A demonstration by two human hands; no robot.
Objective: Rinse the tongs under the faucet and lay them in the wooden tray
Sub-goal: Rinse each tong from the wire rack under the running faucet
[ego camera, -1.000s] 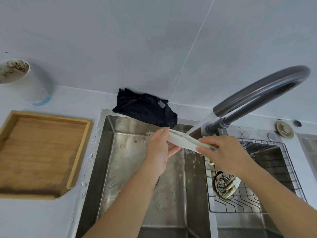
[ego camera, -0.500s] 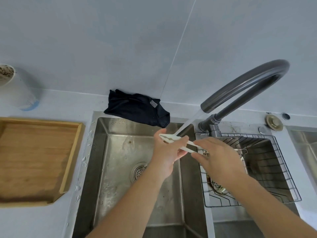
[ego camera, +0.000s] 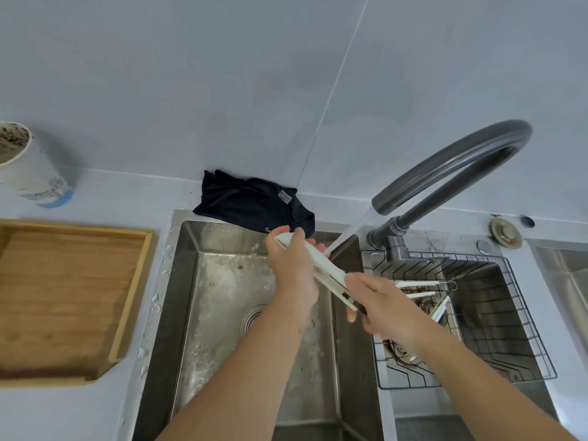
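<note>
White tongs (ego camera: 327,270) slant across the divide between the two sink bowls, under water running from the dark curved faucet (ego camera: 451,167). My left hand (ego camera: 294,272) grips their upper left end. My right hand (ego camera: 380,305) grips the lower part, and the pronged tips (ego camera: 420,292) stick out to its right over the wire basket. The stream strikes the tongs near my left fingers. The wooden tray (ego camera: 73,300) lies on the counter to the left of the sink with nothing in it.
A steel sink (ego camera: 222,313) has a wet left bowl with a drain; a black wire basket (ego camera: 496,316) sits in the right bowl. A dark cloth (ego camera: 254,202) lies behind the sink. A white cup (ego camera: 28,167) stands far left.
My left hand slid up along the tongs toward their upper end, and the tongs tilted steeper under the stream. The pronged tips now show past my right hand.
</note>
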